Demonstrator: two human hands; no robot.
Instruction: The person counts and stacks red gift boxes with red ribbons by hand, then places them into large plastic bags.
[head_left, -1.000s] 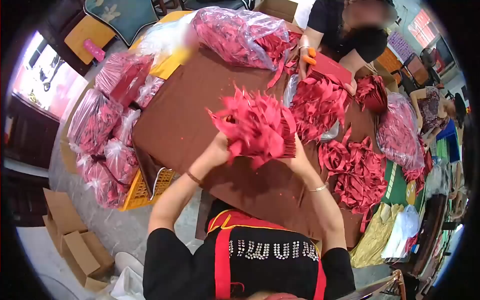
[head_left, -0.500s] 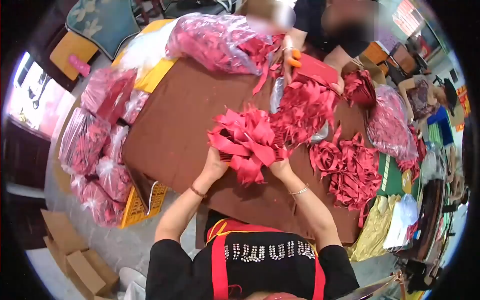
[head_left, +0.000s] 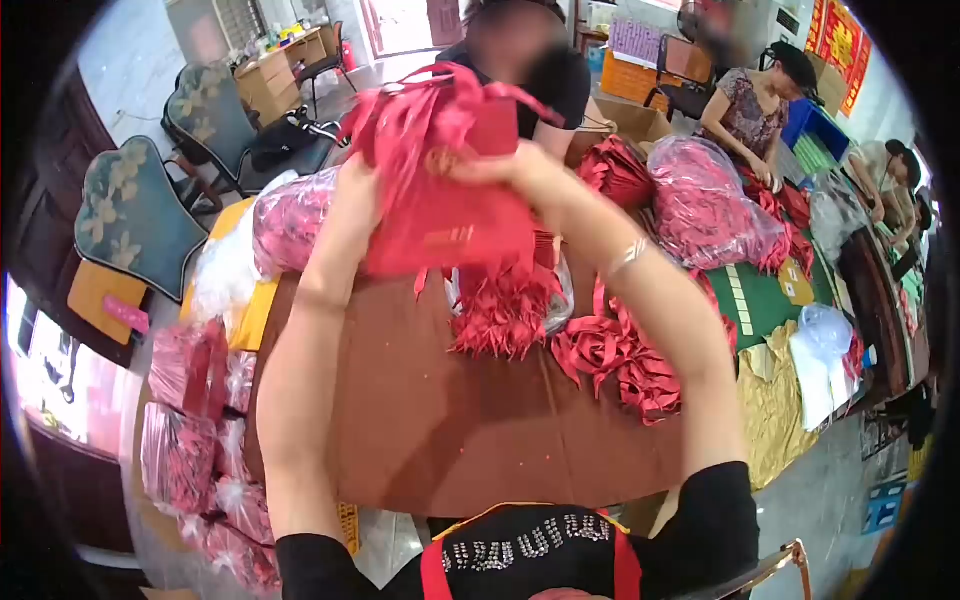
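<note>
1. The left hand (head_left: 352, 205) and right hand (head_left: 512, 165) each clamp one side of a red bundle (head_left: 440, 225), which is held high above the brown table (head_left: 450, 440), toward 12 o'clock.
2. Small gold print marks the bundle's front, too blurred to read.
3. Below it, loose red strips (head_left: 500, 315) lie on the table, with red loops (head_left: 610, 355) at their 3 o'clock.
4. At 9 o'clock, bagged red pieces (head_left: 185, 440) crowd the table's edge.
5. At 1 o'clock, a red wall banner (head_left: 835, 40) bears gold characters that cannot be read.
</note>
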